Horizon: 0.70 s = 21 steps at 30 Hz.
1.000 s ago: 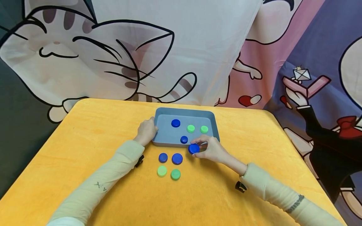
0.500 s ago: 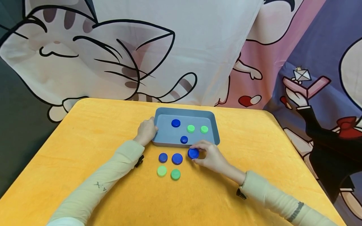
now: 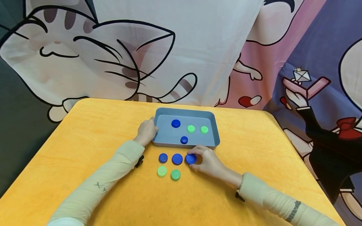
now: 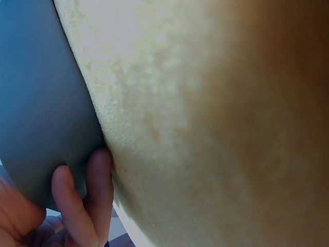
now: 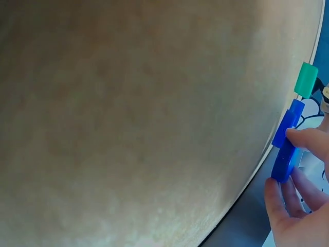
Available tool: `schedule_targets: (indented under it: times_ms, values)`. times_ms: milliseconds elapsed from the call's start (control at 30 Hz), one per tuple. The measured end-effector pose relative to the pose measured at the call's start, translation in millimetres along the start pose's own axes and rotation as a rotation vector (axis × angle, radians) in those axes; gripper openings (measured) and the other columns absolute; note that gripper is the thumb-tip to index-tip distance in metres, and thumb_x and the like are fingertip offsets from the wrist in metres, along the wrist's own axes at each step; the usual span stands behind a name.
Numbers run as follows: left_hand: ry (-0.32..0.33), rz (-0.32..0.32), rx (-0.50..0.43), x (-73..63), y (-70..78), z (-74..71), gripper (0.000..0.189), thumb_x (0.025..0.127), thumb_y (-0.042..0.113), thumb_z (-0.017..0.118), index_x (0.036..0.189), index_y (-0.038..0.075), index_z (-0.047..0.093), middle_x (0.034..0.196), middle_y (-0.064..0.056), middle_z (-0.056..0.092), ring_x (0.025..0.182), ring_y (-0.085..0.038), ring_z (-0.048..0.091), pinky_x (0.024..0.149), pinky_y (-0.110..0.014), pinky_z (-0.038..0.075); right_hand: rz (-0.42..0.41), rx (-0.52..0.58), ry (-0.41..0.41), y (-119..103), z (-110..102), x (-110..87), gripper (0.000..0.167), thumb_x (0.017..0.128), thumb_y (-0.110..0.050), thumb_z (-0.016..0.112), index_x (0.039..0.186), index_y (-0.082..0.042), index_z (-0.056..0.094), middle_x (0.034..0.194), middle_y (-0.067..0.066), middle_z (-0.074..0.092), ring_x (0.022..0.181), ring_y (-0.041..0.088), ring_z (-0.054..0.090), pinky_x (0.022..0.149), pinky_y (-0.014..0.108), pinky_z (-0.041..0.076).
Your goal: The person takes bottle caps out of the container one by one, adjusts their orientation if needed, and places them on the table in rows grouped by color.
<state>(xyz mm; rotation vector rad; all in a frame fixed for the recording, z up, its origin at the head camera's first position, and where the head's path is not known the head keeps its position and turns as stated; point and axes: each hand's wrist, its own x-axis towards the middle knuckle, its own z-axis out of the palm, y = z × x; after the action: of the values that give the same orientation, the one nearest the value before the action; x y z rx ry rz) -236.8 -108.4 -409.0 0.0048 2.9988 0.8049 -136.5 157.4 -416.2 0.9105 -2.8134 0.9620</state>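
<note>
My right hand pinches a blue bottle cap between thumb and fingers, low over the table just in front of the tray. To its left lie another large blue cap and a smaller blue cap. A light green cap and a darker green cap form a nearer row. My left hand grips the left wall of the blue-grey tray; in the left wrist view its fingers lie against the tray's outside.
Inside the tray are two blue caps and two light green caps. A yellow cloth covers the table. Behind it hangs a curtain with cartoon prints.
My right hand has brought the blue cap from the tray's front edge toward me and slightly left, beside the other blue caps. The left hand has stayed on the tray.
</note>
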Motion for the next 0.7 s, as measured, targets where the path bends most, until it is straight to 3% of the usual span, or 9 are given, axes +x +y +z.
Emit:
schedule_targets:
  times_ms: [400,700]
  values:
    - [-0.004,-0.005,-0.005,-0.4,-0.2,0.6,0.043,0.093,0.009,0.049,0.134,-0.004,0.046,0.103,-0.025,0.066,0.086,-0.033,0.065,0.072,-0.043,0.052,0.037,-0.029,-0.067,4,-1,1.1,0.040,0.071,-0.015,0.084,0.108,-0.009,0.070,0.103,0.002,0.068,0.092,0.012,0.061,0.082,0.027,0.053]
    - [-0.002,0.002,-0.002,-0.3,0.1,0.1,0.042,0.093,0.009,0.049,0.133,-0.005,0.046,0.102,-0.025,0.066,0.084,-0.031,0.065,0.071,-0.042,0.052,0.035,0.078,-0.100,11,-1,3.3,0.041,0.071,-0.016,0.084,0.108,-0.007,0.070,0.104,0.003,0.068,0.091,0.014,0.062,0.079,0.023,0.053]
